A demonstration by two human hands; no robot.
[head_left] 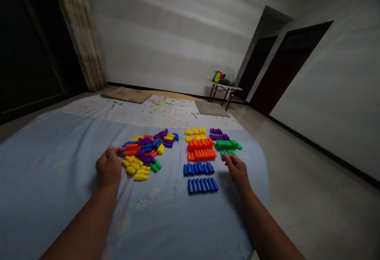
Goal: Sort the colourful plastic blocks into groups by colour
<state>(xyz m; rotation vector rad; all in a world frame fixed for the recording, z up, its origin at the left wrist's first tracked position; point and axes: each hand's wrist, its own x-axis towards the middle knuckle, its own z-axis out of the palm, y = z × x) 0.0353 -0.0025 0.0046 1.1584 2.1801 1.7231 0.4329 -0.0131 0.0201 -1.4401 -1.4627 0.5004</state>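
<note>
My left hand (109,166) rests at the left edge of a mixed pile of capsule-shaped plastic pieces, its extended fingertips against the orange pieces (132,147); no piece shows in its grasp. Around them lie yellow pieces (130,164), purple pieces (145,157) and a few green pieces (155,166). On the right, my right hand (236,169) has its fingers pinched at the near end of a short row of green pieces (228,154). Beside that hand are sorted rows: orange rows (202,155), blue rows (203,185), yellow rows (195,131) and purple rows (219,137).
A pale blue flowered cloth (154,220) covers the table. Two flat boards, a brown one (127,94) and a greyish one (212,109), lie at its far edge. Beyond stands a small table (228,85) with a colourful bag. Tiled floor runs along the right.
</note>
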